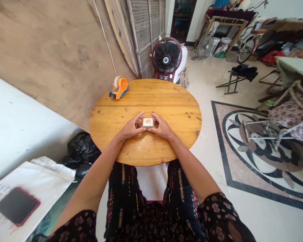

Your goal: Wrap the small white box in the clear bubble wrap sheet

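Between my two hands is a small box [148,122] with a pale top that carries a reddish print; its rim looks clear or greyish. It is low over the round wooden table [166,148], and whether it rests on the wood I cannot tell. My left hand [131,127] grips the box's left end with thumb and fingers curved round it. On the opposite end, my right hand [164,127] holds it the same way, thumb at the near edge. What the print shows is too small to read.
An orange tape dispenser [121,88] with a roll of tape stands at the table's far left edge. Beyond the table is a dark red fan [167,56]. Black plastic bags [82,151] lie at the left, near a tablet-like device [17,205] on a white sack.
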